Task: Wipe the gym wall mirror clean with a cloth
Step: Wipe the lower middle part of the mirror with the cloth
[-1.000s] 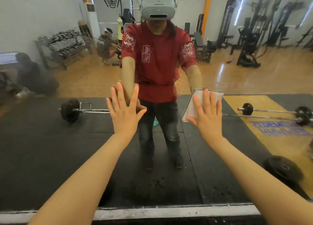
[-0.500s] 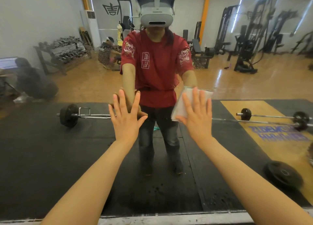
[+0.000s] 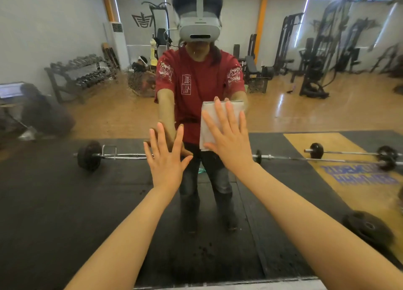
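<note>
Glass of the wall mirror (image 3: pixel 327 119) is only partly done, by my judgement: specks and smears show low down near its bottom edge and a hazy patch sits toward the left edge, so much of the pane looks left to wipe. Cloth (image 3: pixel 220 115), a folded pale grey pad, lies flat on the glass near the middle of the pane, well clear of every edge. Right hand (image 3: pixel 229 141) presses it there with straight, spread fingers; nothing curled, no pinch. Left hand (image 3: pixel 166 158) rests bare on the glass just beside and slightly lower, palm flat, fingers splayed, holding nothing. Both forearms reach forward and up, nearly straight. Bottom frame of the mirror (image 3: pixel 218 286) shows below the elbows.
</note>
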A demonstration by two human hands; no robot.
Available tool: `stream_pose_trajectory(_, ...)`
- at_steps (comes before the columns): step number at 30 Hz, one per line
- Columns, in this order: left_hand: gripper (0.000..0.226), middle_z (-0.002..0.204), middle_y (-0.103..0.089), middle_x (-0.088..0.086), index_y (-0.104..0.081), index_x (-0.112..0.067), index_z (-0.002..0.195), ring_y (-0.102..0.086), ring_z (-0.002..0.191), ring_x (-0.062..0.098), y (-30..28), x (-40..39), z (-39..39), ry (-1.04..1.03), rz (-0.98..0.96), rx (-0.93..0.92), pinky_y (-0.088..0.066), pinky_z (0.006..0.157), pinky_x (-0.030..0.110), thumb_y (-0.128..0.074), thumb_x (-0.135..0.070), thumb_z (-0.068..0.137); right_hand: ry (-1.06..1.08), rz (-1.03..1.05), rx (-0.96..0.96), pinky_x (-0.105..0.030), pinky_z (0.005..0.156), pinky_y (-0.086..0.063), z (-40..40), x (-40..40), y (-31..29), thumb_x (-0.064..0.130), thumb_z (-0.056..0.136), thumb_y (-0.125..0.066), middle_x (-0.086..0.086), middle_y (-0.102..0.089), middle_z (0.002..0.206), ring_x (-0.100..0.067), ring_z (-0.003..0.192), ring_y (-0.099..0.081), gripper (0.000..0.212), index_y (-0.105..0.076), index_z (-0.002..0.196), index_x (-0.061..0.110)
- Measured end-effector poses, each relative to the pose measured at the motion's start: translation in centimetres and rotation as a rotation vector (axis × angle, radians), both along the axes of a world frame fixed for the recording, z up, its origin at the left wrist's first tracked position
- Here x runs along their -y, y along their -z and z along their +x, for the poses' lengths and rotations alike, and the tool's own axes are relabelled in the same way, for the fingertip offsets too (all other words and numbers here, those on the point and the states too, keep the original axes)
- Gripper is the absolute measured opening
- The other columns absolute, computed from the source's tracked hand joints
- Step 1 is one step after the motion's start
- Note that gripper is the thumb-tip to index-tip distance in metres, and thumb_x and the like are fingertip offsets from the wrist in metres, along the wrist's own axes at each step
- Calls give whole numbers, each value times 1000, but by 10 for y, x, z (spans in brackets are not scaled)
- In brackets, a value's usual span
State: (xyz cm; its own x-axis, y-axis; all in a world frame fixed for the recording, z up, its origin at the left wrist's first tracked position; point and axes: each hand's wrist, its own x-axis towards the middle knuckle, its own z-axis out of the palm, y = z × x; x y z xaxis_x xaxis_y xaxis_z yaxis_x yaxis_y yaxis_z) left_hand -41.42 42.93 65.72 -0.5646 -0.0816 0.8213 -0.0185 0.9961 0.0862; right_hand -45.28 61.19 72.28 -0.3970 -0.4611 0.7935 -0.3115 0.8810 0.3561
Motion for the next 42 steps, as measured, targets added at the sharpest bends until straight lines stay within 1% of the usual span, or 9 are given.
stream_pose_trajectory(4,91,160,-7,26,-20,-28,155,-9,148,44,-16,7,5,105,16,-56,-19,116,63,-72,-45,83,56,-101,-27,-55,118,-15,-3,-28,-1,55,73,-77,-16,-15,162,-37,148,-14,106,-21,156,21)
stream_pose_trajectory(10,86,161,-6,29,-13,-29,157,-4,149,44,-98,24,-8,83,45,-160,-7,118,58,-59,-57,90,74,-282,34,-61,113,-25,-4,-50,-10,53,70,-81,-23,-23,159,-43,146,-19,108,-22,154,18)
stream_pose_trajectory(19,82,163,-6,24,-22,-29,157,-3,149,45,-114,20,-17,38,51,-146,-7,116,64,-25,-76,90,-12,-59,-45,-57,116,-16,-7,-34,-35,55,69,-79,-18,-20,161,-40,148,-17,108,-25,155,19)
stream_pose_trajectory(26,84,163,-7,24,-23,-28,157,-3,149,46,-116,18,-19,42,47,-173,-7,115,65,-37,-71,87,119,-489,128,-63,113,-25,-11,-91,-20,66,82,-43,-25,-12,161,-44,148,-12,95,-11,156,16)
stream_pose_trajectory(28,83,162,-7,25,-24,-27,156,-3,149,46,-116,17,-20,31,44,-171,-8,115,65,-36,-71,87,119,-519,155,-66,113,-22,-12,-87,-24,64,81,-50,-26,-10,161,-46,148,-9,97,-10,156,15)
stream_pose_trajectory(34,83,162,-6,25,-24,-27,157,-3,149,46,-116,18,-20,25,47,-158,-9,114,66,-31,-72,87,-11,-162,38,-63,115,-15,-10,-37,-31,56,73,-77,-20,-12,161,-43,147,-11,107,-20,154,15)
stream_pose_trajectory(36,83,162,-6,25,-23,-28,156,-4,149,46,-116,18,-18,40,48,-161,-10,114,66,-29,-73,88,-18,-126,31,-59,117,-13,-9,-37,-28,57,76,-75,-18,-12,162,-41,149,-12,108,-17,156,15)
stream_pose_trajectory(39,83,163,-6,24,-22,-29,157,-3,149,46,-115,20,-18,49,45,-162,-10,114,67,-33,-72,86,50,-375,95,-59,119,-13,-12,-58,-24,62,88,-55,-19,-6,163,-40,150,-7,101,-2,158,12)
stream_pose_trajectory(42,84,163,-4,24,-22,-28,157,-2,149,46,-114,19,-20,44,49,-165,-10,114,67,-35,-71,86,106,-606,152,-64,117,-19,-16,-79,-34,68,91,-36,-23,-6,163,-41,150,-4,94,-7,157,7)
